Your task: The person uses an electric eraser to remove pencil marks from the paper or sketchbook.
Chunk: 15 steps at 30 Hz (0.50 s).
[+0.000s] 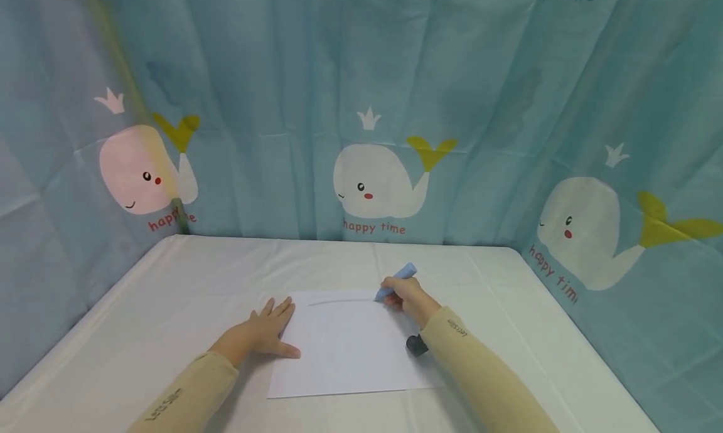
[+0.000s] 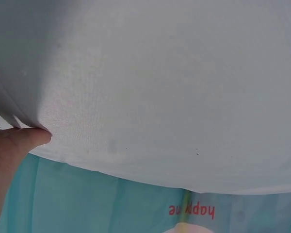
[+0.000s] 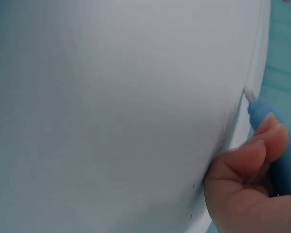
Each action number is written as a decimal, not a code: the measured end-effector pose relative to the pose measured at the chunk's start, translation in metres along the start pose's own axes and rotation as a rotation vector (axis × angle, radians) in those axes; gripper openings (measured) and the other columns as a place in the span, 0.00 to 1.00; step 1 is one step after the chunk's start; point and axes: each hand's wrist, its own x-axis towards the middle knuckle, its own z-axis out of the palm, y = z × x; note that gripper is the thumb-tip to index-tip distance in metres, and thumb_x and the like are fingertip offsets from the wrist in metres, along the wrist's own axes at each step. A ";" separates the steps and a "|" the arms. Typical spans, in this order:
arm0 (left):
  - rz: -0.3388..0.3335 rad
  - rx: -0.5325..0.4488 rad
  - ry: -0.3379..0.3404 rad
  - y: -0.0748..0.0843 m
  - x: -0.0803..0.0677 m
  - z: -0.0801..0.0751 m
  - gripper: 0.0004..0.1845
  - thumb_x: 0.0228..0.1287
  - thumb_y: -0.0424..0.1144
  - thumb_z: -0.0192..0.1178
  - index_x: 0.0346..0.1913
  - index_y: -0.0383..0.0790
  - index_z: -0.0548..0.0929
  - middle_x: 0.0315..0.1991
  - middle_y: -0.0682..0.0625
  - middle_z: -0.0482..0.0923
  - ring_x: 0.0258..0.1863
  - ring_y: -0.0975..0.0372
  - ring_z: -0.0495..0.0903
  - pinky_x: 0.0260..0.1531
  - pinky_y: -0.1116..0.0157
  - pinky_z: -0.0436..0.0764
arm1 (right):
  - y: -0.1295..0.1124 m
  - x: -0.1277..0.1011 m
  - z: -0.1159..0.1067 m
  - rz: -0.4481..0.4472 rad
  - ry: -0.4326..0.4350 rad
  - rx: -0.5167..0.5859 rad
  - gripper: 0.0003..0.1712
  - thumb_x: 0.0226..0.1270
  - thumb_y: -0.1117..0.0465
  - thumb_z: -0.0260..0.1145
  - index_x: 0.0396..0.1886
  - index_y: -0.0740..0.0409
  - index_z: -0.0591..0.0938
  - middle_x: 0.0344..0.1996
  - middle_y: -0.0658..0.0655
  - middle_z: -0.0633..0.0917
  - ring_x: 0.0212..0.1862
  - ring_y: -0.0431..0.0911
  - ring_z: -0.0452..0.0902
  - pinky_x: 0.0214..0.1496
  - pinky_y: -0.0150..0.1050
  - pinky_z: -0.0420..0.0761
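Observation:
A sheet of white paper [image 1: 339, 351] lies on the white-covered table, with one thin bluish line [image 1: 339, 302] across its upper part. My left hand [image 1: 265, 329] rests on the paper's left edge, fingers spread. In the left wrist view, part of the left hand [image 2: 14, 145] shows at the left border. My right hand [image 1: 408, 295] grips a light blue marker [image 1: 405, 271], its tip at the right end of the line. The right wrist view shows the right hand [image 3: 252, 179] pinching the marker [image 3: 283, 160] near its pale tip.
The white tablecloth [image 1: 226, 276] reaches back to a blue curtain [image 1: 271, 169] printed with whales. A small black object [image 1: 416, 346], partly behind the right sleeve, is seen over the paper's right side; I cannot tell its kind.

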 end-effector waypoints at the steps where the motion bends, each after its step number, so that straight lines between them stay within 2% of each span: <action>1: -0.003 0.003 -0.001 0.000 0.000 0.000 0.59 0.48 0.63 0.70 0.72 0.25 0.57 0.74 0.30 0.47 0.70 0.30 0.41 0.59 0.28 0.48 | 0.000 0.000 0.000 -0.001 -0.002 0.001 0.17 0.59 0.65 0.67 0.44 0.71 0.76 0.18 0.54 0.78 0.18 0.39 0.73 0.23 0.29 0.73; 10: -0.003 -0.001 -0.005 -0.001 0.001 0.001 0.60 0.47 0.64 0.70 0.72 0.25 0.56 0.74 0.30 0.47 0.70 0.30 0.41 0.59 0.28 0.47 | -0.003 -0.003 -0.001 0.014 -0.052 0.008 0.18 0.61 0.65 0.67 0.45 0.73 0.75 0.20 0.55 0.79 0.19 0.40 0.72 0.24 0.29 0.74; 15: 0.002 -0.003 -0.001 -0.003 0.001 0.002 0.60 0.47 0.64 0.70 0.72 0.25 0.56 0.74 0.30 0.47 0.70 0.29 0.41 0.59 0.28 0.47 | -0.002 -0.002 0.000 0.022 -0.049 0.032 0.17 0.61 0.66 0.67 0.45 0.72 0.75 0.19 0.55 0.78 0.18 0.40 0.72 0.23 0.29 0.73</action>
